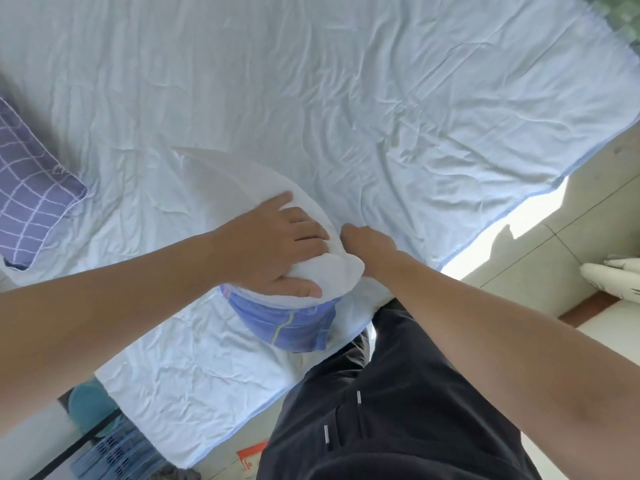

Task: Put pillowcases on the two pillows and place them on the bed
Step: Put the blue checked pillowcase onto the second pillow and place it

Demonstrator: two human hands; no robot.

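Bed (346, 81) with wrinkled pale blue sheet fills most of view. Purple grid-patterned pillow (27, 181) lies at far left edge of bed. White pillow (239, 181) stands at near edge, centre, its near end sitting in blue pillowcase (294, 323). Left hand (277, 247) clasps white pillow, thumb curled round near end. Right hand (367, 244) just beside pillow's right side, fingers hidden; grip unclear.
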